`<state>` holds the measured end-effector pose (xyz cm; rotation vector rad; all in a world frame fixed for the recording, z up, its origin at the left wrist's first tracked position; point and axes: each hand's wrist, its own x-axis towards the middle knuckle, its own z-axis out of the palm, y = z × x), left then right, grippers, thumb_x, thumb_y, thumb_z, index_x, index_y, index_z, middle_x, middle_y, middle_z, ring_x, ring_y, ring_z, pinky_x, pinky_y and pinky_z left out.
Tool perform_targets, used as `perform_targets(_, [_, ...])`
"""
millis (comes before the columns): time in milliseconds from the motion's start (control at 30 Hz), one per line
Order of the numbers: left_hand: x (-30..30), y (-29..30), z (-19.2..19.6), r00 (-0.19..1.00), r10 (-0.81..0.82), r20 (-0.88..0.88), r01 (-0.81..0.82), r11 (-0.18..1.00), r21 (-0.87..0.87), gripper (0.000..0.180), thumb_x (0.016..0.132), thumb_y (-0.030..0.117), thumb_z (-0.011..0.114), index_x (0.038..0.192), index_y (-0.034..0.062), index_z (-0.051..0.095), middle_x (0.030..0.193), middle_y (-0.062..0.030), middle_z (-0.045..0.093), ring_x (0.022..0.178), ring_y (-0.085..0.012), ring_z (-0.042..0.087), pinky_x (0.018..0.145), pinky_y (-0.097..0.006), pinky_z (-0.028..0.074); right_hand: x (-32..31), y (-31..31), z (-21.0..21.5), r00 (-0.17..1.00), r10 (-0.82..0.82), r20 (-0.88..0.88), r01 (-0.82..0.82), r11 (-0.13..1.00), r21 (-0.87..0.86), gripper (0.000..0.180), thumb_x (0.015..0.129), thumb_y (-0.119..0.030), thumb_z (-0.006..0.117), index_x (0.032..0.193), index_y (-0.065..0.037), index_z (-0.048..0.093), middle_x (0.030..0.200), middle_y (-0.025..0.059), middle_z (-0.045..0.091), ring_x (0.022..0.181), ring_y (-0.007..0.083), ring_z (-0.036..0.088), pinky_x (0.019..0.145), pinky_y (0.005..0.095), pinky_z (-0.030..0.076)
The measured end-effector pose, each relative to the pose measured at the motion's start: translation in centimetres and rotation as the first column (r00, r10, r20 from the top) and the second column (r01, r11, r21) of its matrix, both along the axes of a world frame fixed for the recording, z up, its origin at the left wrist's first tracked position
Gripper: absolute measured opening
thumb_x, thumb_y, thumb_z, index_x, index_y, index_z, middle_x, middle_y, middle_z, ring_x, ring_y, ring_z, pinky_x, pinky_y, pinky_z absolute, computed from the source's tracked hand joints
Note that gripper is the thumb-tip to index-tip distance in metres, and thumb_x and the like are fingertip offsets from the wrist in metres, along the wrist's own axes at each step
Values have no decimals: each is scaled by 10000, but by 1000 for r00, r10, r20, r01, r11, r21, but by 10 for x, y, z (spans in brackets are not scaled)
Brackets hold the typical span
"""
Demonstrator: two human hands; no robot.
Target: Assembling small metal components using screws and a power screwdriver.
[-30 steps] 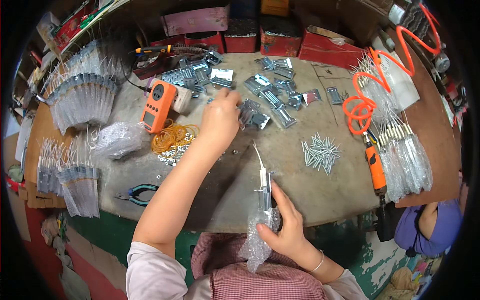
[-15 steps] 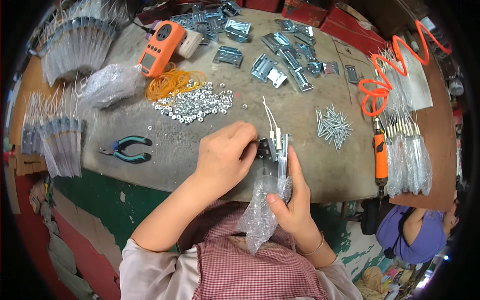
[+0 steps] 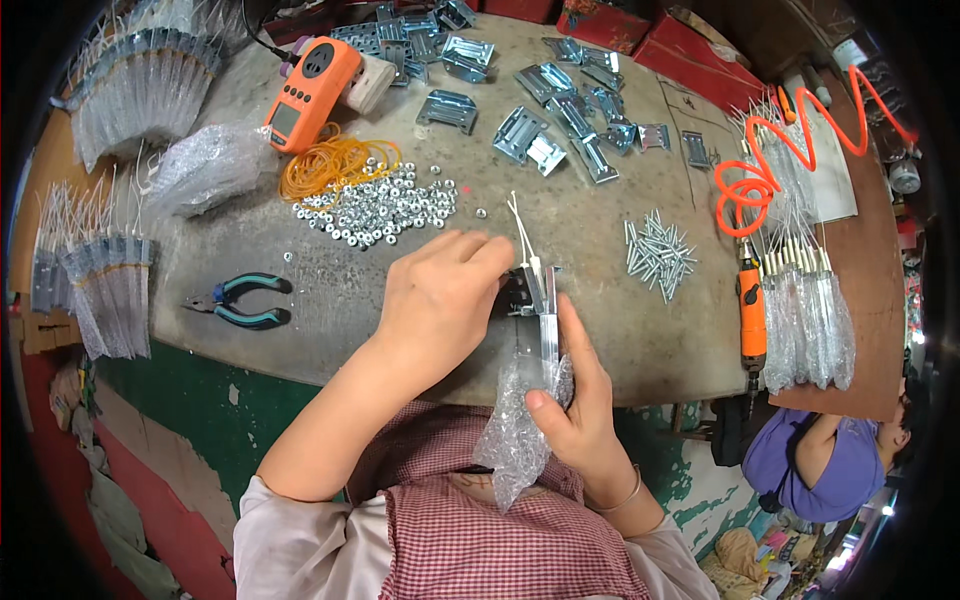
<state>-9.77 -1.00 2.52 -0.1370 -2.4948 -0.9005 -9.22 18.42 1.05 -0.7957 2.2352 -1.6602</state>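
A slim silvery metal strip with two white wire leads stands nearly upright in front of me, its lower part in bubble wrap. My right hand is closed around the wrapped part, thumb across the front and fingers along the right side. At the strip's upper end sits a dark-looking metal bracket. My left hand is closed at the bracket's left side with curled fingers; the back of the hand hides the fingertips. The white leads point up and away.
Beyond my hands lie loose nuts, orange rubber bands, screws and several metal brackets. Pliers rest at left. An orange power screwdriver hangs at right by wrapped strips. A person sits at lower right.
My left hand has turned slightly over the bracket, its knuckles higher and fingertips now more hidden. The strip leans a little differently. The whole view has shifted slightly.
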Motion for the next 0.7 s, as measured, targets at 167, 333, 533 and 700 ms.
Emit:
perform_targets(167, [-1,2,12,999,30,15,-27,985,-172,168,690,-40,627,799,33,522,744,-100,557,698,-306,576,594,-399,460,0,0,2,1000,25,-17,-25,998,50,776,764,-221,630,1403,75,304,1380,257,419,1288,384,412,1071,421,309])
perform_targets(333, [-5,1,-5,995,-36,92,27,995,99,142,725,-50,618,816,24,538,760,-114,566,675,-291,605,576,-347,475,0,1,2,1000,18,-4,-18,999,51,773,766,-219,619,1404,73,293,1376,259,422,1280,390,419,1067,422,316])
perform_targets(533, [-3,8,-23,994,-58,94,19,927,376,176,745,-41,618,864,40,515,826,-127,575,700,-343,598,605,-396,489,2,-1,5,1000,18,0,-18,999,42,770,774,-223,607,1408,71,282,1373,264,419,1275,394,423,1064,425,320])
perform_targets(700, [8,21,-12,979,-19,201,-88,855,511,235,799,-14,618,1008,31,521,925,-145,589,738,-281,638,620,-343,515,1,1,2,997,26,-67,-21,997,76,775,783,-241,609,1408,74,277,1381,274,401,1277,406,413,1065,441,314])
